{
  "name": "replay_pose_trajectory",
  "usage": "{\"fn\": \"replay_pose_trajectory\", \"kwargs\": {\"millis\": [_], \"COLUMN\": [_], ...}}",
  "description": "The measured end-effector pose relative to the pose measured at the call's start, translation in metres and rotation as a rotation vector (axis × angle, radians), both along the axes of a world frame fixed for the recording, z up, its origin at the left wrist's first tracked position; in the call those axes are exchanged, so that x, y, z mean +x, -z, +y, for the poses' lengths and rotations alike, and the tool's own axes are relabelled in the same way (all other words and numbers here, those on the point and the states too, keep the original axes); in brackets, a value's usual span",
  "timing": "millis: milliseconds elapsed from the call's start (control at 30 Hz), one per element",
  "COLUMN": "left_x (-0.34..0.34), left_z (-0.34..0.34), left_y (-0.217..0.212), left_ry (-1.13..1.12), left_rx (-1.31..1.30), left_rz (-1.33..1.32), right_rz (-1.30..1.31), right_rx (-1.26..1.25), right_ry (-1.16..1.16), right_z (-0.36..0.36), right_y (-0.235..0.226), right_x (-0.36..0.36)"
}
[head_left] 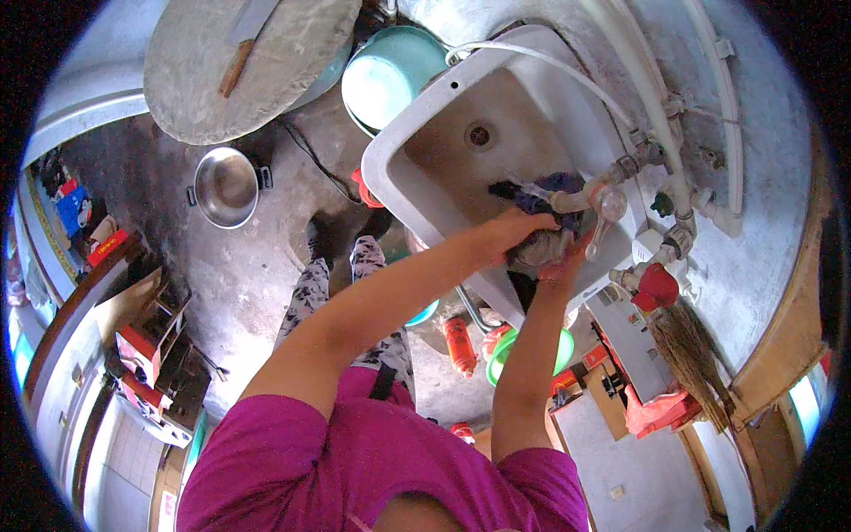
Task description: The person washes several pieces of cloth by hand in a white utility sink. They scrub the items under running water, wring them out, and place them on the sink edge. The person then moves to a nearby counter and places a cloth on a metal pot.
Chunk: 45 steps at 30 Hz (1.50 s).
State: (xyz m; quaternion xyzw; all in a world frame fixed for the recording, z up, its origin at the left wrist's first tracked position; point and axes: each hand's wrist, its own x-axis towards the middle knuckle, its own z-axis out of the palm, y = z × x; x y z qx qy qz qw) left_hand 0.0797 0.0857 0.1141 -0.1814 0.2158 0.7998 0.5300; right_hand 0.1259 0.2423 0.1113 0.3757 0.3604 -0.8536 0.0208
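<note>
In the white sink [390,160], a crumpled, wet-looking grey cloth [537,250] is bunched between my hands at the near right end of the basin. My left hand [523,230] presses onto it from the left, fingers closed. Gripping its right side is my right hand [564,262], its fingers partly hidden beneath the tap. Dark blue and black cloth [558,183] lies just beyond, partly under the tap [572,200]. Water seems to run from the spout over the cloth. Another dark piece hangs below my hands against the sink wall.
Left of the sink stand a light-blue bucket [390,84] and a round table [186,97] with a cleaver [238,66] on it. A steel pot [227,187] sits on the floor. Pipes [660,115], a straw broom [687,350] and a green basin [563,350] are at the right.
</note>
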Motion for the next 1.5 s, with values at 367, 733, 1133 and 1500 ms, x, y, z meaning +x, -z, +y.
{"fn": "replay_pose_trajectory", "kwargs": {"millis": [367, 733, 1133, 1500], "left_x": [0.040, 0.018, 0.024, 0.008], "left_z": [0.018, -0.001, 0.004, -0.091], "left_y": [-0.055, -0.048, -0.012, -0.050], "left_ry": [-0.184, 0.197, 0.235, 0.697], "left_rx": [0.595, 0.059, -0.326, -0.957], "left_rz": [-0.644, 0.100, 0.439, 1.147], "right_rz": [0.512, -0.003, 0.184, 0.021], "right_rx": [-0.401, 0.247, 1.216, 1.600], "right_ry": [-0.157, -0.693, -1.164, -0.758], "right_z": [-0.011, 0.016, -0.014, 0.017], "right_y": [-0.023, -0.053, -0.036, 0.027], "right_x": [0.003, -0.052, -0.077, -0.003]}}
